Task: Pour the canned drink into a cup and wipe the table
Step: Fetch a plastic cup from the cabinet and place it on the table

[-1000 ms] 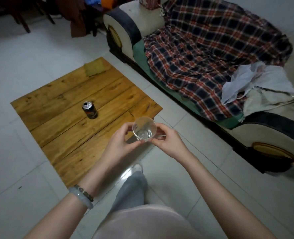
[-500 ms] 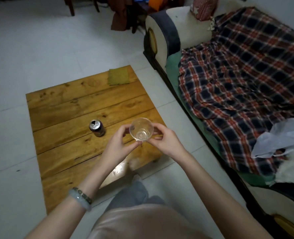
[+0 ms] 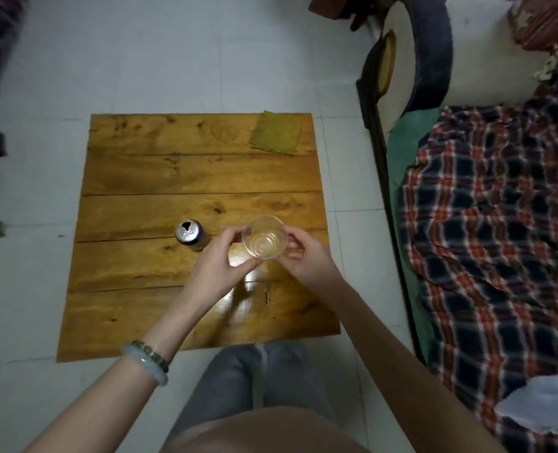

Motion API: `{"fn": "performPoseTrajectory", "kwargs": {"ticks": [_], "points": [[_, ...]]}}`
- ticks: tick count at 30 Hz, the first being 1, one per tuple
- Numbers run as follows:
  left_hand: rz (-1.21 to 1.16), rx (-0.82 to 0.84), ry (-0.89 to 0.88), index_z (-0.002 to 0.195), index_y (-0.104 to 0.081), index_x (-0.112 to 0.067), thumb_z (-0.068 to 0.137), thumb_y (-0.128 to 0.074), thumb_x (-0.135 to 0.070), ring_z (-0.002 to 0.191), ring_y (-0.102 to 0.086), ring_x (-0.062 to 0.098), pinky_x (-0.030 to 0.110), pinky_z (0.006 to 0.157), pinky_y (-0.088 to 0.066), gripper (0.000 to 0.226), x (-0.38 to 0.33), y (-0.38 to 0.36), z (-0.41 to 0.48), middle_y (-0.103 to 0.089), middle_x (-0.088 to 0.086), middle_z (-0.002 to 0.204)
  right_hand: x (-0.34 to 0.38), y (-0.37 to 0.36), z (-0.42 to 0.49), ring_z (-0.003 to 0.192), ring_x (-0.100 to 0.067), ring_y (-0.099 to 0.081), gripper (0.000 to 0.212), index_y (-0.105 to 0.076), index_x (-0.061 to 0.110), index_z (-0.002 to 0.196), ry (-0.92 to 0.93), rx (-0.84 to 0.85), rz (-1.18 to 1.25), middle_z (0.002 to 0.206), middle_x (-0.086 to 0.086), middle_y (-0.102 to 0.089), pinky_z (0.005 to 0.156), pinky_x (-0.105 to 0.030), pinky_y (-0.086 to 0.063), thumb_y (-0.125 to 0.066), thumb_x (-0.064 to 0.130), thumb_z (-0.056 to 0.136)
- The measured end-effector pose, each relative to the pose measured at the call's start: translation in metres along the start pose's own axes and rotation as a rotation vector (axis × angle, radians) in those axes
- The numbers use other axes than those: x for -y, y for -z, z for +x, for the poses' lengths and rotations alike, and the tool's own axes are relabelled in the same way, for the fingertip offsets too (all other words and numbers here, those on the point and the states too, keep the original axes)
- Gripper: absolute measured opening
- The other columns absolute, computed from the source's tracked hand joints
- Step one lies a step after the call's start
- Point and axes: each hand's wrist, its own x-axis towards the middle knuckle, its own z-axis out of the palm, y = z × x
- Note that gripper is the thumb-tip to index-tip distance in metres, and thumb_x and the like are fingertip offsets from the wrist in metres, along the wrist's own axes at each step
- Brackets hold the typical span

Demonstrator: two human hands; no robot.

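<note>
My left hand (image 3: 217, 268) and right hand (image 3: 307, 261) both grip one clear cup (image 3: 264, 237). One opened can (image 3: 191, 234) and one cloth (image 3: 276, 133) sit on the surface (image 3: 147, 178).

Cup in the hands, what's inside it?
The clear cup looks empty: its round bottom and the wooden table show through. The left hand and right hand grip its sides and cover parts of the wall.

The can (image 3: 191, 235) is standing upright just beside the left hand (image 3: 219, 266), blocking any leftward sweep while both it and the right hand (image 3: 307, 259) are holding the cup (image 3: 264, 237). The green cloth (image 3: 276, 132) is occupying the far right corner of the table (image 3: 134, 178), the planks between are leaving room to pass, and the sofa (image 3: 434, 76) is closing in on the right.
</note>
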Motion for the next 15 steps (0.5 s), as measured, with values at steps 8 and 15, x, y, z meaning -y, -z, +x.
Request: {"fn": "performPoseTrajectory", "kwargs": {"ticks": [8, 15], "points": [[-0.069, -0.133, 0.166, 0.118, -0.052, -0.024, 0.074, -0.077, -0.027, 0.105, -0.055, 0.001, 0.026, 0.090, -0.047, 0.051, 0.040, -0.040, 0.044, -0.059, -0.015, 0.113, -0.044, 0.000, 0.082, 0.095, -0.010, -0.060, 0.052, -0.054, 0.006, 0.126, 0.124, 0.088, -0.106, 0.117, -0.005, -0.063, 0.076, -0.011, -0.050, -0.073, 0.006, 0.077], [-0.098, -0.138, 0.246, 0.120, -0.053, -0.018, 0.074, -0.078, -0.021, 0.109, -0.057, 0.006, 0.025, 0.092, -0.047, 0.053, 0.107, -0.076, 0.069, -0.060, -0.009, 0.119, -0.100, -0.029, 0.131, 0.093, -0.006, -0.058, 0.046, -0.056, 0.009, 0.123, 0.050, 0.119, -0.076, 0.108, 0.003, -0.062, 0.074, -0.003, -0.044, -0.071, 0.005, 0.080]]}}
